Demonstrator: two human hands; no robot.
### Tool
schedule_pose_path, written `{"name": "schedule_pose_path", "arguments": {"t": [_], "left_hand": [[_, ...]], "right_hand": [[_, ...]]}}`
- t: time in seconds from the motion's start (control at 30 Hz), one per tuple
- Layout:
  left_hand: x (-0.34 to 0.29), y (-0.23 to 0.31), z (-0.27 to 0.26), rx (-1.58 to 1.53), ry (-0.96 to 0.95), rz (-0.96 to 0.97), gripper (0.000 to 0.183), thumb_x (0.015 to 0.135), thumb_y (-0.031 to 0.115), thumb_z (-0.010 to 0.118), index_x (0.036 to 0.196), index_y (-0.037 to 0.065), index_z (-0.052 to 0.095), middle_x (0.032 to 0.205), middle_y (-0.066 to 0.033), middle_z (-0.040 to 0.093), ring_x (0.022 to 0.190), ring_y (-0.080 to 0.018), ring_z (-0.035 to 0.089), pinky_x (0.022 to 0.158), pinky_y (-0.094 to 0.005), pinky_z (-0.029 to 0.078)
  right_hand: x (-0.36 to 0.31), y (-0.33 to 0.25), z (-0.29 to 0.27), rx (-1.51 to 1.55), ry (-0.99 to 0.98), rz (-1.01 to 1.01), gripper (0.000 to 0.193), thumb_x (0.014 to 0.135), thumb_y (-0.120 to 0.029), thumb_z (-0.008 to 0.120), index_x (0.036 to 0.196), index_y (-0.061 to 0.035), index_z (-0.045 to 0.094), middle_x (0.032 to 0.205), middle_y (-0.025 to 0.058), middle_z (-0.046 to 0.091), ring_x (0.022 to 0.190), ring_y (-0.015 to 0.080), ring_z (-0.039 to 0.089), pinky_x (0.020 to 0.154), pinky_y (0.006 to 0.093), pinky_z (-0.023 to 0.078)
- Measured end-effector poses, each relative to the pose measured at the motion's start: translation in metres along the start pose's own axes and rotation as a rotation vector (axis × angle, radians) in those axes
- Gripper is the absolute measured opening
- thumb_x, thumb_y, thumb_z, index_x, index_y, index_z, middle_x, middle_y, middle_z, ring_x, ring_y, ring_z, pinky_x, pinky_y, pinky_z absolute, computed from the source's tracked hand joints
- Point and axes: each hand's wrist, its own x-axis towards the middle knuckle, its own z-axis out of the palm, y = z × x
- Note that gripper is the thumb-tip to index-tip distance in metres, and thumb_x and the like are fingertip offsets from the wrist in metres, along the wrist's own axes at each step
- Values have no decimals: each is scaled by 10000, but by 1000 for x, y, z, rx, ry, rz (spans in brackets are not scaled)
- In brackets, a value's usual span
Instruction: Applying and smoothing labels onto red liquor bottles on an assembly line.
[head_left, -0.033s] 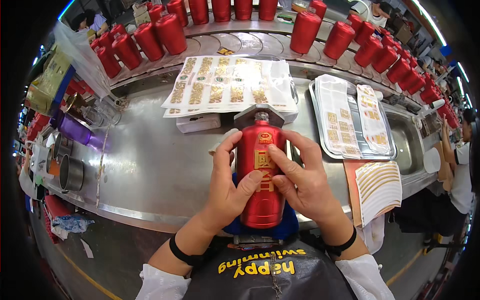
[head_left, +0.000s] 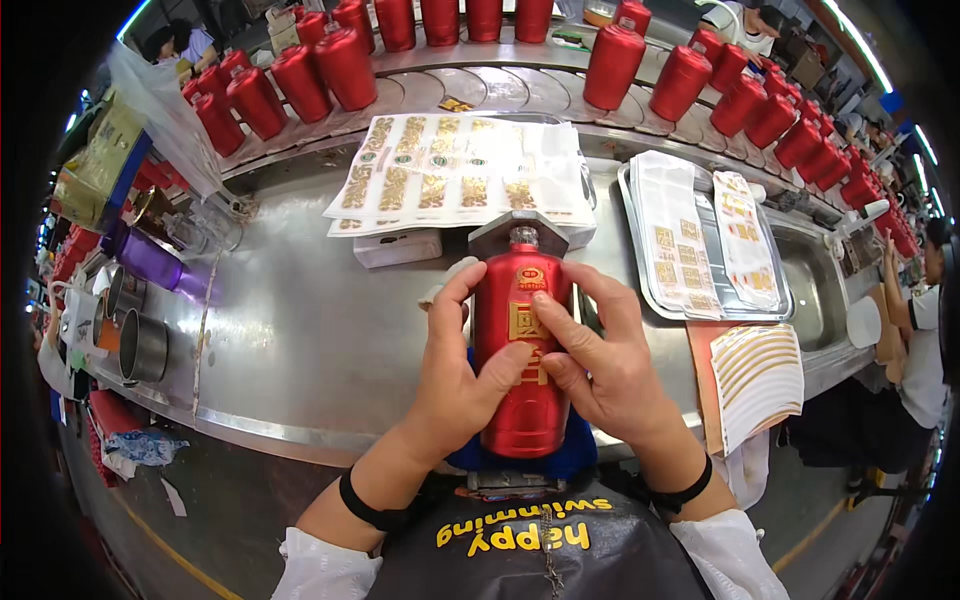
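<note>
A red bottle point(head_left: 521, 415) with a clear capped neck lies in front of me, its neck against a dark angled metal holder point(head_left: 488, 238). Blue cloth point(head_left: 582, 452) shows beneath its base. Gold characters point(head_left: 521, 322) run down its front below a small gold emblem. My left hand point(head_left: 448, 375) is closed round the bottle's left side, thumb pressed on the lower gold characters. Along the right side, my right hand point(head_left: 618, 375) grips the bottle with a fingertip on the upper characters and its thumb by the lower ones. Both hands partly hide the lettering.
Sheets of gold stickers point(head_left: 430, 190) rest on a white box point(head_left: 398, 248) beyond the bottle. To the right stand a metal tray point(head_left: 636, 262) with more stickers and a stack of curved gold-edged strips point(head_left: 757, 385). Red bottles point(head_left: 613, 65) line a conveyor point(head_left: 440, 92). Metal pots point(head_left: 143, 345) sit left.
Red bottles on the conveyor have shifted slightly to the right. My fingers have moved a little on the gold characters; both hands stay on the bottle.
</note>
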Motion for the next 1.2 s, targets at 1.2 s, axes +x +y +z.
{"name": "schedule_pose_path", "arguments": {"t": [1.2], "left_hand": [[38, -2, -7, -267, 11, -202, 496, 953, 248, 599, 1328, -25, 423, 1261, -149, 499, 1099, -180, 535, 944, -309, 438]], "right_hand": [[5, 9, 6, 163, 40, 153, 490, 902, -244, 650, 1307, 8, 540, 1273, 237, 514, 1133, 378, 521, 966, 425, 430]]}}
